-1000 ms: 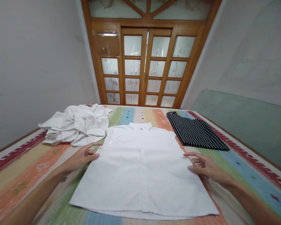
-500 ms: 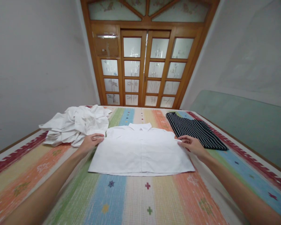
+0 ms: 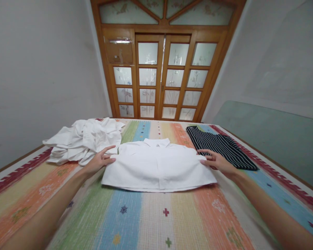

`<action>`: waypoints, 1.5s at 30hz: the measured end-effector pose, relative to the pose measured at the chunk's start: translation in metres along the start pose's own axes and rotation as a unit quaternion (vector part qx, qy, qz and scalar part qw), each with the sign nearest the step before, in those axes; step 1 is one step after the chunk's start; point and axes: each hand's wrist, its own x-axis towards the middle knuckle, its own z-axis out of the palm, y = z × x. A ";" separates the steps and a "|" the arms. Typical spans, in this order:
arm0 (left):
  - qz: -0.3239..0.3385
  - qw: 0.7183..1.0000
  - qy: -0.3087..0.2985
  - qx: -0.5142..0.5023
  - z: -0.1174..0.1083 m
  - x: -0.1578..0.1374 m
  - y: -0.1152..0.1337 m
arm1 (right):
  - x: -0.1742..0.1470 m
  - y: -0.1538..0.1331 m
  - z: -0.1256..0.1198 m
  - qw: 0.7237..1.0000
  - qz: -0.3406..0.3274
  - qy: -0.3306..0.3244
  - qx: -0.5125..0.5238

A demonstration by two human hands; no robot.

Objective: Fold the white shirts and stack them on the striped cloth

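A white collared shirt (image 3: 156,168) lies front up, its sleeves out of sight and its collar at the far side. My left hand (image 3: 97,162) grips its left edge, the thumb on the cloth and the index finger stretched out above. On the opposite edge, my right hand (image 3: 220,164) has hold of the shirt in much the same way, thumb toward me. Between the hands the cloth bulges slightly, and its near hem is curved and lifted a little off the striped cover. The fingers under the fabric are hidden.
A heap of crumpled white clothes (image 3: 87,140) lies to the left, close to my left hand. Beyond my right hand is a folded black-and-white striped garment (image 3: 220,147). A multicoloured striped cover (image 3: 152,218) spreads beneath everything. Wooden glazed doors (image 3: 160,76) stand behind.
The shirt's flat front has buckled into a raised fold between my hands, and its near hem has drawn away from me. My index fingers have spread further from the thumbs.
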 end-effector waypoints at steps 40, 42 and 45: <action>-0.076 0.991 0.102 0.038 -0.002 -0.028 -0.027 | -0.033 0.020 0.010 0.990 0.108 0.091 0.013; -0.076 0.992 0.090 0.047 0.004 -0.035 -0.026 | -0.040 0.021 0.014 0.992 0.107 0.067 -0.007; -0.071 0.992 0.098 0.044 0.014 -0.038 -0.022 | -0.045 0.023 0.021 0.992 0.104 0.063 -0.031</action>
